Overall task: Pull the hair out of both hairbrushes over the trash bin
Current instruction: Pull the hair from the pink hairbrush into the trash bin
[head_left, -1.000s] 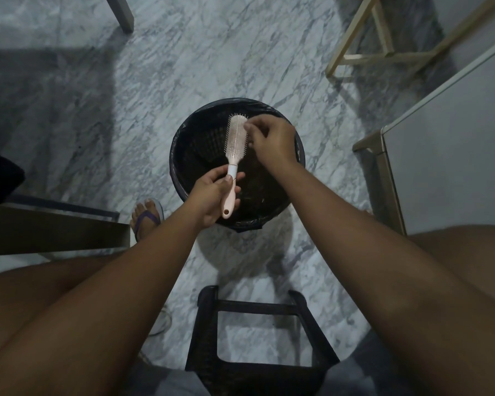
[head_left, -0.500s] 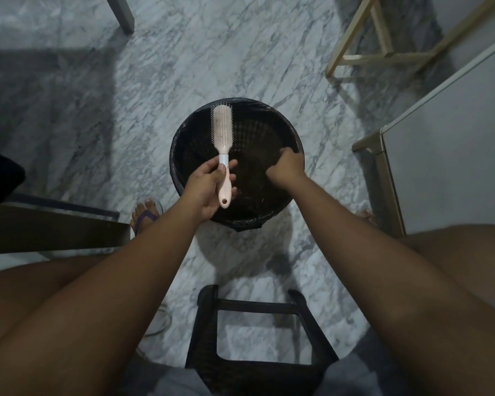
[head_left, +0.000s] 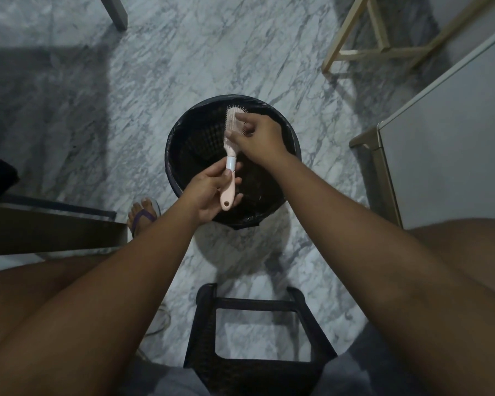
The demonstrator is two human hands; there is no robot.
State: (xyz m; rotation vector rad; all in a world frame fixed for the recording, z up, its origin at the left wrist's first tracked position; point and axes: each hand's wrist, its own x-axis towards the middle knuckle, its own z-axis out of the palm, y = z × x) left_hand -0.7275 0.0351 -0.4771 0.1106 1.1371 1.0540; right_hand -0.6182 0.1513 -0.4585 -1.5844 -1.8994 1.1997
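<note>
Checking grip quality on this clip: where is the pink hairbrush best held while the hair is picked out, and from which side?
By the narrow handle, from the near end, as the left hand does. The hairbrush points away over the trash bin, leaving the bristled head clear for the right hand working at it.

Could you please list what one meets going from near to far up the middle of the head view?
Black stool → left hand on the brush handle → trash bin → right hand at the hairbrush bristles → marble floor.
</note>
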